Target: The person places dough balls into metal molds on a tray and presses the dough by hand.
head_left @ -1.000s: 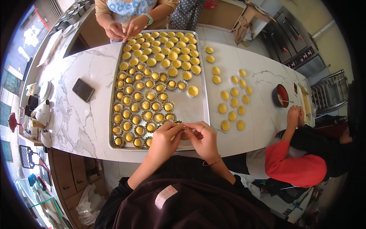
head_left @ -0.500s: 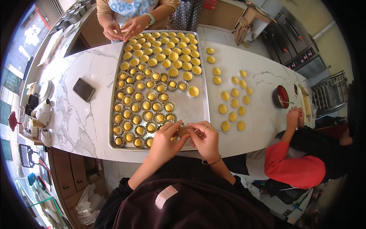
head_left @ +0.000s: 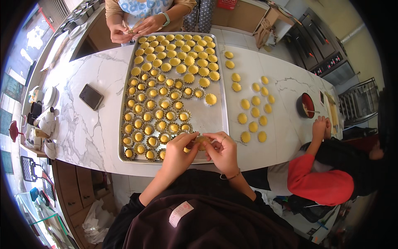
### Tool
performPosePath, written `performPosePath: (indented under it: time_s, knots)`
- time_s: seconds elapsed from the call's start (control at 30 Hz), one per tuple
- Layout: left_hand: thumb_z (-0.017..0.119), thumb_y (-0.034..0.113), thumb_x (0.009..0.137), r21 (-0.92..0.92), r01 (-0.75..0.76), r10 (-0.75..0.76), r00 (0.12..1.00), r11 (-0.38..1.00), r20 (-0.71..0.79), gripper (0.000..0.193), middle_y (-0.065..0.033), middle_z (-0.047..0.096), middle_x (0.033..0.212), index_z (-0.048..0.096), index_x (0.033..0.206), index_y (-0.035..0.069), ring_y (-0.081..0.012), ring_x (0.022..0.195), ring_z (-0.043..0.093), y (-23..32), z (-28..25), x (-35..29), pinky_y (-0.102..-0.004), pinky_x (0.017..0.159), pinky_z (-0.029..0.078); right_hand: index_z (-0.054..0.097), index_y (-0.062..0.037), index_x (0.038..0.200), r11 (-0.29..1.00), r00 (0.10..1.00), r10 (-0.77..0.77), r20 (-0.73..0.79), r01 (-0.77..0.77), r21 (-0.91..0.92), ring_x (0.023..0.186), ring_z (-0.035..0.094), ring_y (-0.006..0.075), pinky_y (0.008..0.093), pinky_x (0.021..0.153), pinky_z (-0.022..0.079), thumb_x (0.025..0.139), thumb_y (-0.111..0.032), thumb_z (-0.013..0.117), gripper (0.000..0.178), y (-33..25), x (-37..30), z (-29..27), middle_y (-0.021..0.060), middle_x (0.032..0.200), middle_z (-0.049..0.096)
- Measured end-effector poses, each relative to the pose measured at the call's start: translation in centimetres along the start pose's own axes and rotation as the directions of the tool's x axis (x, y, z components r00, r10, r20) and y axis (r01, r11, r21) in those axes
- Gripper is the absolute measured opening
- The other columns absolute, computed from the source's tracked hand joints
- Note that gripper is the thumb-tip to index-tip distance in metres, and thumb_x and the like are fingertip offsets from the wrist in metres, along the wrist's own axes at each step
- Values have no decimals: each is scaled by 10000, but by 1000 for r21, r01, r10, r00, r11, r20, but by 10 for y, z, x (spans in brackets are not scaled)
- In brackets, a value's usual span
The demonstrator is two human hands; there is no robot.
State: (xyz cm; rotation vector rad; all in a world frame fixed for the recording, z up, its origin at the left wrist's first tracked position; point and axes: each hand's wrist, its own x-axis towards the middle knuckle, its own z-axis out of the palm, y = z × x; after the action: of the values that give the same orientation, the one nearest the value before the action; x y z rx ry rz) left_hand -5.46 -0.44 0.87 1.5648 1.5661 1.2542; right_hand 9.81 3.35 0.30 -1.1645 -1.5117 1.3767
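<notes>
Left hand (head_left: 179, 151) and right hand (head_left: 223, 152) face each other, both curled nearly closed, thumbs and fingertips pinching a small dough cup (head_left: 202, 143) between them above the near end of the tray (head_left: 211, 118). Fingers hide much of it, so I cannot tell how evenly the dough lies or whether metal backs it all round. The step looks like pressing dough into a thin shell. To do it well, turn the cup slightly with each press, work from the base up the wall, and keep thumb pressure light so that the rim neither cracks nor thins. The hollow shells (head_left: 189, 60) toward the far end look like a fair guide to thickness; dough balls (head_left: 148, 130) sit in fluted tins (head_left: 189, 113) near the left hand.

As for writing, a pale label (head_left: 181, 213) on the dark top (head_left: 232, 220) has pinkish lettering, a co-worker's apron (head_left: 145, 10) bears large blue letters, and a red panel (head_left: 227, 3) behind shows marks too small to read.
</notes>
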Motion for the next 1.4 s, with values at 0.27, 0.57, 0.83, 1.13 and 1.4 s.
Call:
performPosePath:
  time_s: [0.27,0.57,0.83,1.13,1.4]
  knots:
    - [691,-11,758,15,-50,49,998,999,29,356,-131,655,887,630,1109,-13,-179,709,644,-2,-2,2,-270,625,515,657,-17,1023,975,986,-160,45,165,-149,539,572,66,193,488,466,816,18,654,210,-1,1,0,56,863,564]
    - [665,-27,773,-9,-20,20,1000,1000,-11,212,-123,630,828,650,984,-38,-215,698,641,0,0,0,-278,585,519,655,-13,1014,952,971,-239,33,241,-187,580,569,62,196,518,464,812,-4,672,203,1,4,2,47,858,567]
    - [649,-26,783,-26,-10,8,998,1000,-64,153,-122,630,806,668,935,-24,-212,690,640,4,-1,0,-278,583,518,669,-20,997,953,977,-211,37,214,-214,571,557,80,205,521,454,797,-29,699,202,-5,2,1,49,796,581]
    - [663,5,792,11,15,-15,1000,1000,-5,113,-121,626,783,668,901,-25,-229,663,641,4,0,2,-298,578,515,671,1,971,962,984,-177,28,179,-207,595,592,90,210,516,474,831,-41,672,146,1,2,-2,66,814,596]
    - [663,48,823,30,-126,128,990,992,-60,177,-136,625,822,644,971,-47,-235,661,639,-1,1,4,-285,590,515,647,51,952,991,996,-80,42,84,-101,652,643,127,215,488,539,855,-30,636,127,1,3,-1,81,874,573]
